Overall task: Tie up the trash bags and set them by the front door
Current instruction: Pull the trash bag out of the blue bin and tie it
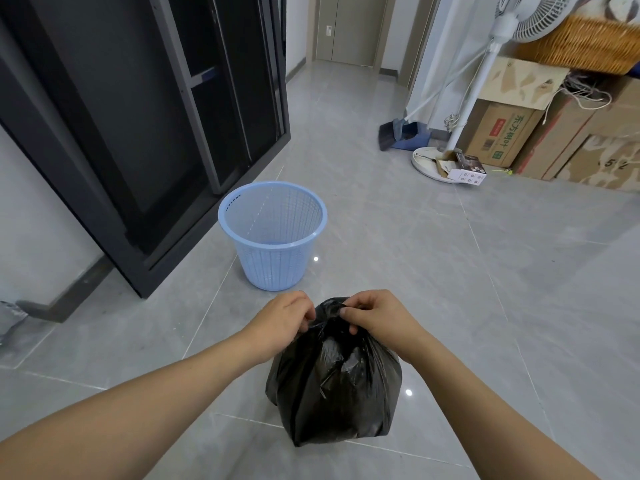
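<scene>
Both hands pinch the gathered neck of the black bag (pixel 334 386), left hand (pixel 284 322) and right hand (pixel 375 315) close together above the floor (pixel 485 271), near the bin (pixel 272 233). I judge the knot needs a firm cinch, pulling both ends evenly without tearing the thin film.
</scene>
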Motion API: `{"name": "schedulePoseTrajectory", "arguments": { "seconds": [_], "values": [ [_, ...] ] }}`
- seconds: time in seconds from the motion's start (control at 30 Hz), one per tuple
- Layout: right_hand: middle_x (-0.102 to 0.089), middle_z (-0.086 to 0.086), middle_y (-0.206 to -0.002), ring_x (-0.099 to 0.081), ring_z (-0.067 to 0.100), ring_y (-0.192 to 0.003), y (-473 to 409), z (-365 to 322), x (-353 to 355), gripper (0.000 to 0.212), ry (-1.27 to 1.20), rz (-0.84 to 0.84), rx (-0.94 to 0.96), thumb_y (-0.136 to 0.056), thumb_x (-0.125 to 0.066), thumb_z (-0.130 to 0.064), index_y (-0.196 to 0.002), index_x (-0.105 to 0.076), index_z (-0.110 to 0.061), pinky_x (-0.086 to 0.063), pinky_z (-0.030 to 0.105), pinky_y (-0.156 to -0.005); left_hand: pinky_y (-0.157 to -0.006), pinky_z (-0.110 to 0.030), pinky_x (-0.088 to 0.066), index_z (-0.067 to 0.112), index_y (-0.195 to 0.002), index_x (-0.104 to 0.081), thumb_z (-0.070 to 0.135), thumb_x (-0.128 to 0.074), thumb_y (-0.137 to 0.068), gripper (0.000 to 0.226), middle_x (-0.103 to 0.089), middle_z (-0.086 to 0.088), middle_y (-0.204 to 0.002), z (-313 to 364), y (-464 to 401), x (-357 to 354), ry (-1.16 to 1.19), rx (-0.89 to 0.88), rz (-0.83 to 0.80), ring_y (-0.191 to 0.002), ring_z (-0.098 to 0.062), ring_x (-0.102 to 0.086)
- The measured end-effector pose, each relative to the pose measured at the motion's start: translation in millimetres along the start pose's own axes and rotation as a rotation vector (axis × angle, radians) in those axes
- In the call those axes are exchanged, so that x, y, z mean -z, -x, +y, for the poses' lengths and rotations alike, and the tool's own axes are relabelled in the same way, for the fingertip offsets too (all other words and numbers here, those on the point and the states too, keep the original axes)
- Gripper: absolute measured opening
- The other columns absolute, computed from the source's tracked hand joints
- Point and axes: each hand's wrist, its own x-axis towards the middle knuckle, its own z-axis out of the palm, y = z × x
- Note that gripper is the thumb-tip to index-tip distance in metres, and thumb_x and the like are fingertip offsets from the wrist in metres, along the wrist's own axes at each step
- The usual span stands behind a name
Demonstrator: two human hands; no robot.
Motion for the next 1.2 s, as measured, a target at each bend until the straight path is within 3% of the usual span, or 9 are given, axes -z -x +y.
{"name": "schedulePoseTrajectory", "arguments": {
  "seconds": [0.2, 0.43, 0.6, 0.77, 0.87, 0.97, 1.03, 1.1, 1.2],
  "values": [
    [-0.066, -0.002, -0.056, -0.056, 0.005, -0.053, -2, -3, -9, 0.01, 0.136, 0.029, 0.055, -0.083, -0.069, -0.023, -0.075, -0.074, -0.019, -0.046, 0.024, -0.063, -0.051, -0.025, -0.034, 0.016, -0.067, -0.062, 0.058, -0.043, -0.083, 0.049, -0.057, -0.003, -0.055, 10, 3, 5, -0.048, 0.095, -0.23, -0.046, -0.01, -0.042],
    [-0.05, -0.006, -0.103, -0.054, 0.001, -0.083, -4, 2, -2, 0.028, 0.161, 0.021, 0.153, -0.088, -0.055, -0.015, -0.106, -0.065, -0.034, -0.039, 0.011, -0.076, -0.056, -0.028, -0.03, 0.015, -0.068, -0.042, 0.023, -0.043, -0.089, 0.022, -0.041, 0.003, -0.057, 3, 4, 8, -0.093, 0.112, -0.227, -0.055, -0.013, -0.036],
    [-0.05, -0.007, -0.096, -0.056, 0.016, -0.074, 0, 33, 3, 0.022, 0.717, 0.193, 0.296, -0.1, -0.036, -0.042, -0.102, -0.05, -0.024, -0.044, 0.03, -0.068, -0.059, -0.028, -0.031, 0.018, -0.061, -0.037, 0.026, -0.043, -0.089, 0.03, -0.039, 0.003, -0.059, -9, 11, 23, -0.378, 0.136, -0.365, -0.055, -0.012, -0.035],
    [-0.058, -0.004, -0.092, -0.06, 0.024, -0.075, 3, 55, -3, 0.033, 0.792, 0.144, 0.235, -0.1, -0.029, -0.049, -0.098, -0.045, -0.02, -0.05, 0.039, -0.068, -0.056, -0.03, -0.027, 0.019, -0.06, -0.034, 0.029, -0.043, -0.086, 0.03, -0.036, 0.002, -0.057, -34, 12, 45, -0.57, 0.263, -0.346, -0.055, -0.015, -0.031],
    [-0.056, -0.007, -0.096, -0.06, 0.02, -0.075, 4, 61, -5, 0.038, 0.858, 0.152, 0.285, -0.099, -0.026, -0.053, -0.099, -0.049, -0.022, -0.05, 0.036, -0.067, -0.058, -0.027, -0.035, 0.015, -0.067, -0.048, 0.023, -0.044, -0.09, 0.025, -0.047, -0.002, -0.065, -29, 12, 37, -0.398, 0.258, -0.243, -0.06, -0.016, -0.043],
    [-0.053, -0.008, -0.092, -0.059, 0.019, -0.073, 5, 66, -1, 0.054, 0.916, 0.149, 0.328, -0.091, -0.014, -0.062, -0.094, -0.051, -0.022, -0.048, 0.033, -0.063, -0.064, -0.031, -0.047, 0.001, -0.096, -0.068, 0.017, -0.043, -0.092, 0.03, -0.06, -0.014, -0.086, -17, 14, 35, 0.182, 0.29, -0.239, -0.081, -0.02, -0.06],
    [-0.054, -0.006, -0.094, -0.06, 0.022, -0.073, 5, 65, -2, 0.06, 0.939, 0.121, 0.347, -0.088, -0.009, -0.063, -0.096, -0.049, -0.02, -0.049, 0.037, -0.063, -0.064, -0.031, -0.047, 0.005, -0.085, -0.073, 0.015, -0.039, -0.095, 0.037, -0.064, -0.012, -0.091, -8, 15, 34, 0.513, 0.257, -0.281, -0.083, -0.023, -0.062],
    [-0.056, -0.004, -0.098, -0.062, 0.026, -0.073, 5, 64, -4, 0.062, 0.966, 0.111, 0.366, -0.088, -0.008, -0.063, -0.1, -0.049, -0.019, -0.049, 0.04, -0.062, -0.06, -0.03, -0.044, 0.01, -0.057, -0.056, 0.014, -0.038, -0.094, 0.041, -0.067, -0.012, -0.091, -1, 14, 30, 0.647, 0.246, -0.297, -0.07, -0.021, -0.059],
    [-0.057, -0.003, -0.099, -0.062, 0.026, -0.077, 6, 61, -1, 0.054, 0.979, 0.085, 0.333, -0.093, -0.016, -0.062, -0.102, -0.047, -0.019, -0.049, 0.038, -0.065, -0.054, -0.03, -0.034, 0.016, -0.057, -0.037, 0.015, -0.04, -0.085, 0.028, -0.053, -0.008, -0.069, -5, 9, 25, 0.523, 0.326, -0.223, -0.051, -0.016, -0.034]
  ]
}}
